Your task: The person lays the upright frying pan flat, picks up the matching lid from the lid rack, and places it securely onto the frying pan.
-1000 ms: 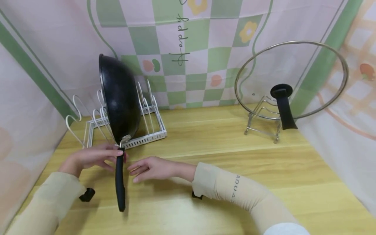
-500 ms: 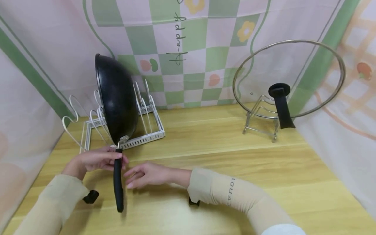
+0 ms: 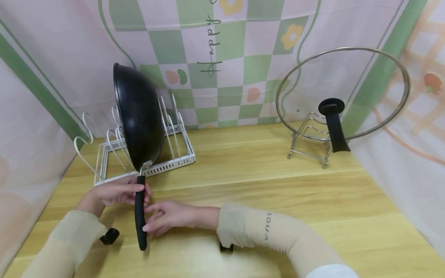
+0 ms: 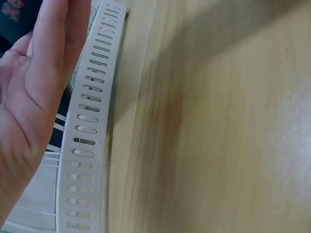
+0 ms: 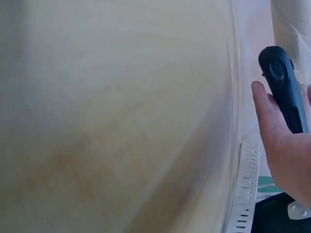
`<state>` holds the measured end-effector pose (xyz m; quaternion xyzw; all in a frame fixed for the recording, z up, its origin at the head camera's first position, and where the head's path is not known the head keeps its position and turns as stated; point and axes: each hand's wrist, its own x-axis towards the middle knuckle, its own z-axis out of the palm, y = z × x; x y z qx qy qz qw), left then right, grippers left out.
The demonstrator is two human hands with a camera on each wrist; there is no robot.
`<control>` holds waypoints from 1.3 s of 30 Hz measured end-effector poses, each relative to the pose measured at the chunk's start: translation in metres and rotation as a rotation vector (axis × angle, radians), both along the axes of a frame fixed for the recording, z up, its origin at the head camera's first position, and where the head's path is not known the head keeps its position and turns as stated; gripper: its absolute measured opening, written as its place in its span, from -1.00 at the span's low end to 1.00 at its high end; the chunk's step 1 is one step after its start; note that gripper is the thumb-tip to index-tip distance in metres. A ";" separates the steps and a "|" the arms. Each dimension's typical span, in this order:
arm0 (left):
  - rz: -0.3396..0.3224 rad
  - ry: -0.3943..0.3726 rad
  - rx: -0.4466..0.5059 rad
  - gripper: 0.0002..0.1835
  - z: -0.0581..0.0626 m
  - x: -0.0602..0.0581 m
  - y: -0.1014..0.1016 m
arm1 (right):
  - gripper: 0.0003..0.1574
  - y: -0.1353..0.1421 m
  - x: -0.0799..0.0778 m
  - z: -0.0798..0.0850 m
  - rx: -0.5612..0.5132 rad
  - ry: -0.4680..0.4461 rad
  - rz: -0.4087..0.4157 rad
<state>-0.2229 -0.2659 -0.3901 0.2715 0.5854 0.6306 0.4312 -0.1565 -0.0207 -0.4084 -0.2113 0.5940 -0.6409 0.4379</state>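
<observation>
A black wok (image 3: 140,116) stands on its side in a white wire rack (image 3: 170,165), its black handle (image 3: 140,224) jutting toward me. My left hand (image 3: 118,191) holds the handle near the wok's body, thumb on the near side and fingertips showing past its right edge. In the left wrist view, the palm shows beside the rack's slotted rail (image 4: 87,116). My right hand (image 3: 172,214) is at the lower part of the handle, thumb tip right at its edge. The right wrist view shows its extended fingers (image 5: 264,107) alongside the handle (image 5: 285,90).
At the right, a glass lid with a black handle (image 3: 334,125) leans upright in a small metal stand (image 3: 307,153). Two small black pieces show on the wooden table (image 3: 260,173), one by the left sleeve (image 3: 109,236) and one under the right sleeve (image 3: 226,248). Patterned cloth hangs behind.
My right hand has moved left and toward me, up to the handle. The left hand has slid slightly down the handle, its fingers showing further round it. Wok and lid stay put.
</observation>
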 end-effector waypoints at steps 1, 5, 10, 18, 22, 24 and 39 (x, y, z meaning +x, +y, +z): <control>0.002 0.003 -0.002 -0.66 0.000 0.000 0.000 | -0.37 -0.001 0.001 0.000 -0.003 -0.009 0.002; 0.010 0.010 -0.011 -0.65 -0.001 0.000 0.000 | -0.45 -0.003 0.003 -0.001 -0.031 -0.062 -0.016; 0.034 0.012 -0.024 -0.68 -0.002 0.001 -0.001 | -0.50 -0.008 0.008 -0.002 -0.069 -0.126 -0.069; 0.067 -0.002 0.001 -0.76 -0.003 0.005 0.000 | -0.54 -0.017 0.011 -0.004 -0.071 -0.150 -0.089; 0.064 -0.038 0.037 -0.77 -0.005 0.006 0.001 | -0.54 -0.018 0.010 -0.005 -0.065 -0.155 -0.080; 0.061 -0.045 0.045 -0.77 -0.005 0.006 0.001 | -0.57 -0.018 0.009 -0.005 -0.062 -0.154 -0.073; 0.081 -0.023 -0.015 -0.77 -0.001 0.006 0.002 | -0.70 -0.020 0.009 -0.006 -0.062 -0.161 -0.003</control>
